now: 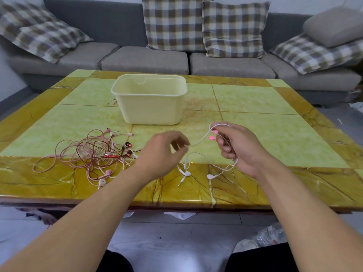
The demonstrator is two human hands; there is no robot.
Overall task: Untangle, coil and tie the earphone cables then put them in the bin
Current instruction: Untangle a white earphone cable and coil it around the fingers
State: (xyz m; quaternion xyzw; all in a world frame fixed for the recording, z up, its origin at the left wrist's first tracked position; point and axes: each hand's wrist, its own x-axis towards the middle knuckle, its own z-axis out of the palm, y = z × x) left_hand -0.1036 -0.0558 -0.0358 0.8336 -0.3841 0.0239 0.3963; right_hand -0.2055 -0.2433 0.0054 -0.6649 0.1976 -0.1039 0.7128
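My right hand (235, 148) grips a white earphone cable (204, 137) looped over its fingers. From there the cable runs left to my left hand (163, 152), which pinches it at the fingertips. Its white earbuds (209, 176) and jack plug (181, 180) hang down onto the table's front border. A tangle of pink and dark red earphone cables (92, 154) lies on the table to the left of my left hand. The cream plastic bin (151, 108) stands open behind both hands, and nothing shows inside it.
The yellow-green marble table (255, 99) stretches wide to the right. A grey sofa (145, 59) with checked cushions stands behind it. Paper scraps and a clear plastic bag (269, 234) lie on the floor near my knees.
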